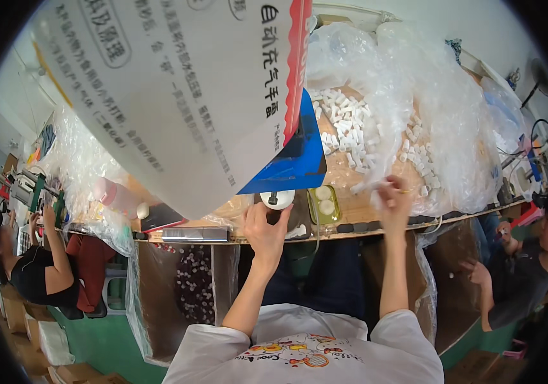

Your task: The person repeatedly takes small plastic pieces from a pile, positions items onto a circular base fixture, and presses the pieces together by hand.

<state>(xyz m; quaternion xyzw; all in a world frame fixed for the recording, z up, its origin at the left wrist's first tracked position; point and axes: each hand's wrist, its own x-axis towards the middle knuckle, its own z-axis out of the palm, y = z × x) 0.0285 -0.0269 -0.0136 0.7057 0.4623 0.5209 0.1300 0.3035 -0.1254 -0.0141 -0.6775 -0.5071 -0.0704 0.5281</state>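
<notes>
Printed card sheet [178,89]: hangs over the counter [350,214], crowding your left side. Left hand [266,229]: at the counter's near edge, grip curled on a round white part [277,199]. Green tray [324,203]: just right, little room between. Right hand [394,194]: grip pinching a small white piece [366,186], beside the heap of white pieces [350,128].

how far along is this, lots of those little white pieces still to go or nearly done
Done: two white round parts sit in the small green tray. In hand: the left hand is at the white round part on the dark fixture, and the right hand pinches one small white piece. Left: a big heap of white pieces on the clear plastic sheeting, so plenty remains.
</notes>
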